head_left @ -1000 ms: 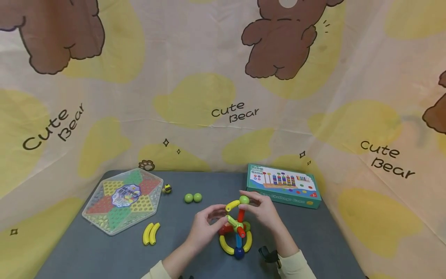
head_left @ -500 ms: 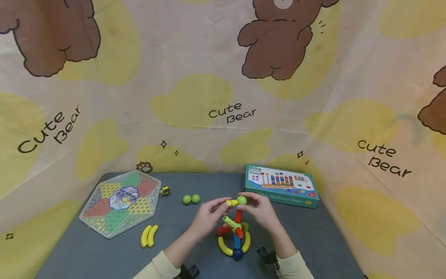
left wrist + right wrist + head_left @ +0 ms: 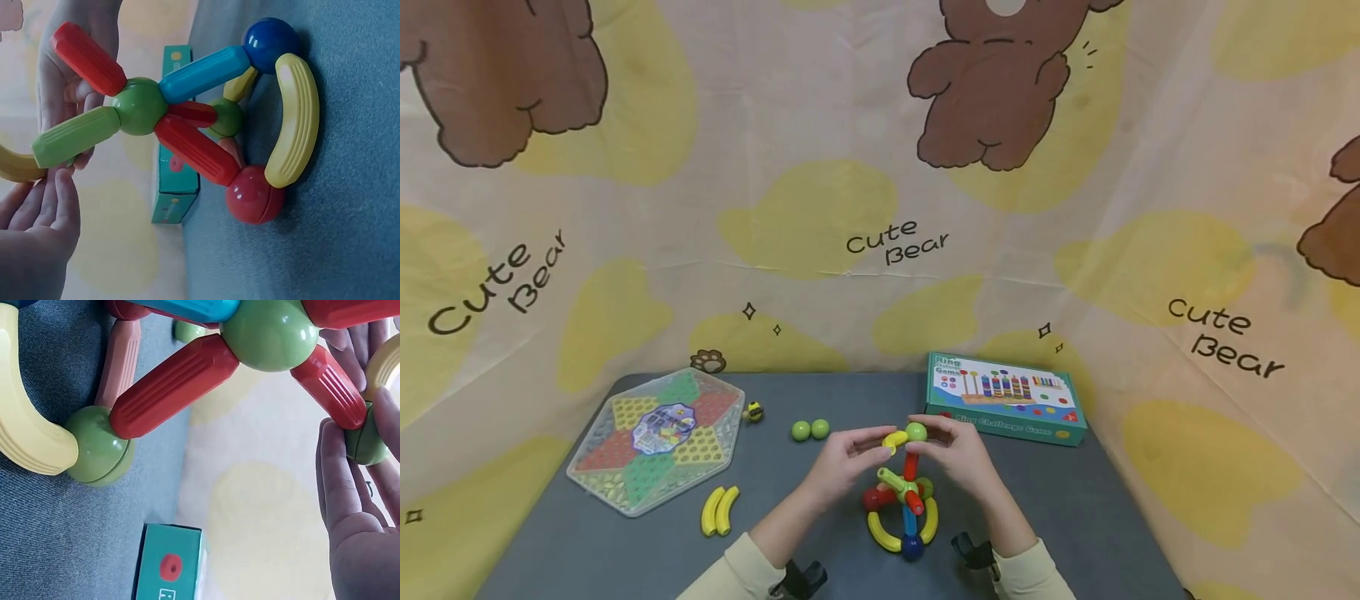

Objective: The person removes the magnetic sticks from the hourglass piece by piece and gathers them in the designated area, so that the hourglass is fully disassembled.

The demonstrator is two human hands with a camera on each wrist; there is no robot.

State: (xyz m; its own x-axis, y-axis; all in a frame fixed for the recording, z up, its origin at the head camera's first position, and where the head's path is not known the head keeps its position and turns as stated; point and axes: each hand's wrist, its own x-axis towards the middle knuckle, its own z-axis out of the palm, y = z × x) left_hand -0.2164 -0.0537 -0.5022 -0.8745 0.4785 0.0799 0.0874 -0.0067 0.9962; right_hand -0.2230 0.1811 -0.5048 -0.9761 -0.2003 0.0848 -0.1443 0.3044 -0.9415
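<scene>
A magnetic stick-and-ball model stands on the table, with a green ball (image 3: 140, 106) at its hub. Its base has a blue ball (image 3: 912, 547), a red ball (image 3: 255, 195) and curved yellow sticks (image 3: 297, 122). A red stick (image 3: 331, 384) rises to another green ball (image 3: 916, 432) at the top, which my right hand (image 3: 958, 454) pinches between thumb and fingers. From that ball a curved yellow stick (image 3: 894, 440) reaches left, and my left hand (image 3: 842, 465) pinches it near its outer end. A light green stick (image 3: 76, 136) juts from the hub below my left fingers.
Two loose curved yellow sticks (image 3: 718, 511) lie at the left, and two green balls (image 3: 810, 430) sit farther back. A hexagonal board-game case (image 3: 655, 442) fills the back left beside a small bee-striped toy (image 3: 753, 412). A green Ring Challenge Game box (image 3: 1006, 398) stands behind my right hand.
My left hand has risen from beside the light green stick to the curved yellow stick at the top, whose angle has shifted. My right hand stays at the top green ball.
</scene>
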